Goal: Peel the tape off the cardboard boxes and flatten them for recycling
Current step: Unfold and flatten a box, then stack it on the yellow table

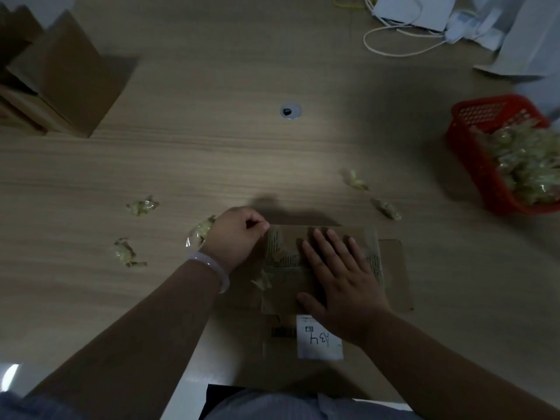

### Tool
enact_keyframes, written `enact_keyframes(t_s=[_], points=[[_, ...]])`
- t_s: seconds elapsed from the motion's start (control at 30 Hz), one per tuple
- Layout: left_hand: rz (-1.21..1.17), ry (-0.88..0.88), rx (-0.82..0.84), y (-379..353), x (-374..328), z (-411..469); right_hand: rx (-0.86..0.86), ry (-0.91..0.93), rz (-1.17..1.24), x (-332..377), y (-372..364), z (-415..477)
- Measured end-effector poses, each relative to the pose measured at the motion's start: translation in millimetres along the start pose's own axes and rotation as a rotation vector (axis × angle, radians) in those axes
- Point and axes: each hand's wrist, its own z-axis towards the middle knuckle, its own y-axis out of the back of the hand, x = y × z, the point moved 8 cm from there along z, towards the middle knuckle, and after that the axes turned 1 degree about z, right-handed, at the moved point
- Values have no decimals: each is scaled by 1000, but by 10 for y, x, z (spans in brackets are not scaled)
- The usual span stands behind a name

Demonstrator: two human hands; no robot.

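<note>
A flattened brown cardboard box (391,274) lies on the table near its front edge, with a white label (318,344) marked by hand. My right hand (339,283) presses flat on the box, fingers spread. My left hand (236,237), with a pale bangle at the wrist, pinches the end of a clear tape strip (272,237) at the box's far left corner. A loose curl of tape (262,280) sticks up from the box's left side. A crumpled tape piece (201,231) sits just behind my left hand.
Several crumpled tape wads (142,206) lie scattered on the wooden table (212,153). A red basket (472,165) full of tape scraps stands at the right. Flattened cardboard (63,77) is stacked at the far left. White cables and boxes (424,16) lie at the far right.
</note>
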Motion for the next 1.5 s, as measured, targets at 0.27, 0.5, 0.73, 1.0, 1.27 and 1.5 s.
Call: enact_keyframes(t_s=[0.27, 0.5, 0.73, 1.0, 1.27, 1.5], points=[[-155, -30, -24, 51, 80, -402, -9, -9, -13, -7, -17, 5], [-456, 298, -12, -116, 395, -476, -12, -8, -31, -6, -15, 4], [-223, 284, 56, -168, 430, -503, -17, -11, -40, 1, 0, -3], [-294, 298, 71, -240, 392, -722, -11, -6, -52, 17, 7, -3], [3, 158, -7, -112, 147, -732, 18, -8, -70, 15, -13, -10], [-65, 13, -56, -92, -85, -828, 17, -14, -58, 14, -14, 7]])
